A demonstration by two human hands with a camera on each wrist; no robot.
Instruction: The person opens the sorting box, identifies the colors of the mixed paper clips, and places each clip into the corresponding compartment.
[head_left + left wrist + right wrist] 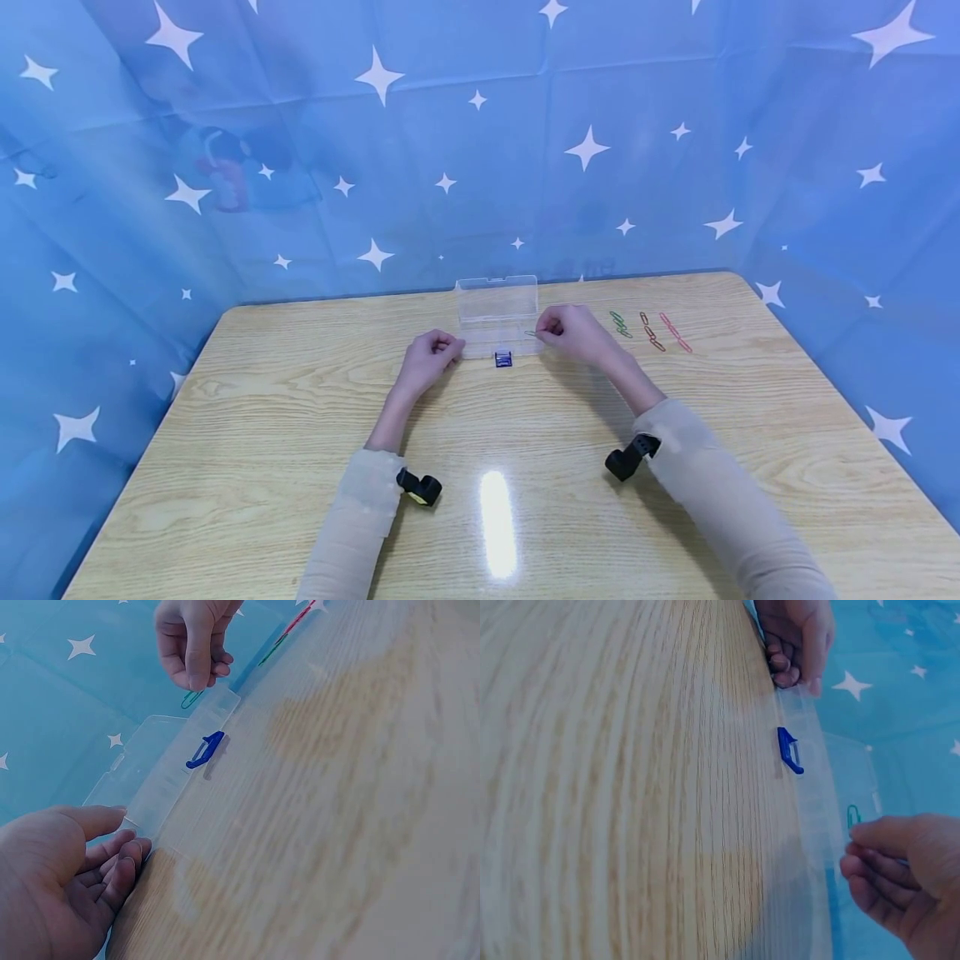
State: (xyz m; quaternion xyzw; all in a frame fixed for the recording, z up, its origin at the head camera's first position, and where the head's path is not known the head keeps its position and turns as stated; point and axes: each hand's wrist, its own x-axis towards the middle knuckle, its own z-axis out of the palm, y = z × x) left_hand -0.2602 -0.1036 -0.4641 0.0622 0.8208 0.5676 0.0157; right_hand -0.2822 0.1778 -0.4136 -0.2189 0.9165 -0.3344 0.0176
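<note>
A clear plastic box (487, 348) lies on the table with its transparent lid (498, 298) raised at the back. A blue latch (503, 359) sticks out from its front side. My left hand (431, 360) grips the box's left end, thumb above and curled fingers at the side, as the left wrist view shows. Over the box's right end, my right hand (573, 333) pinches a green paper clip (853, 816) between thumb and forefinger. The clip's free end points into the box area. Whether it touches the box, I cannot tell.
Right of the box lie linked paper clips in short rows: green clips (620, 325), brownish-red clips (652, 332) and pink clips (676, 332). A blue curtain (480, 150) with white stars hangs behind the wooden table (300, 417). Each forearm wears a small black camera.
</note>
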